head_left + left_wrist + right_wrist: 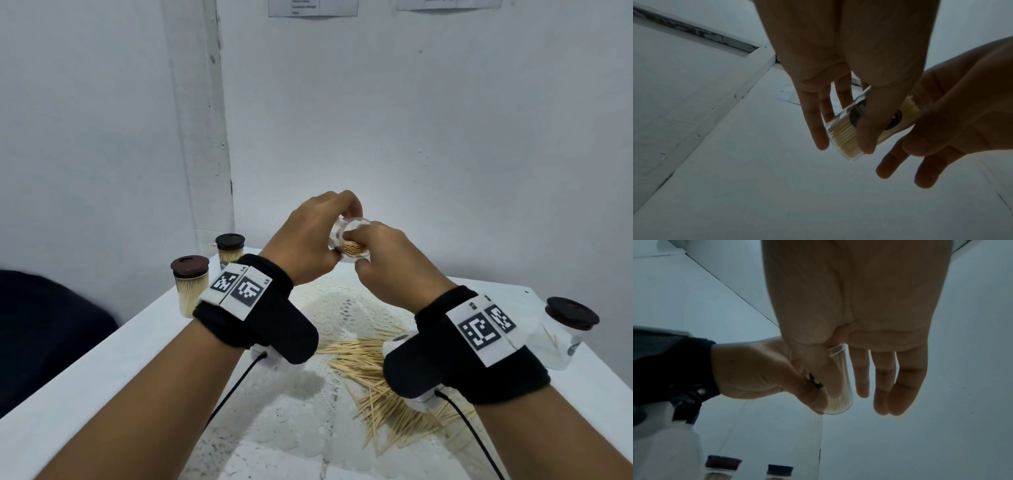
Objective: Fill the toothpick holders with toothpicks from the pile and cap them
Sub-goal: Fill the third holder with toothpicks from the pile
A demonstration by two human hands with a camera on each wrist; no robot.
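Above the white table (144,329), the left hand (305,240) grips a light, slippery clear plastic toothpick holder (346,240) by its wall, tilted, while the right hand (387,260) pinches at its packed mouth.

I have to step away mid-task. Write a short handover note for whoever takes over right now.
Left hand grips a clear holder, tilted, packed with toothpicks, uncapped.
Right hand has its fingertips at the holder's mouth; what they pinch is hidden.
Done: two capped, full holders stand far left.
Left: cap the held one. A capped holder at right holds only a few picks. The pile remains on the table.
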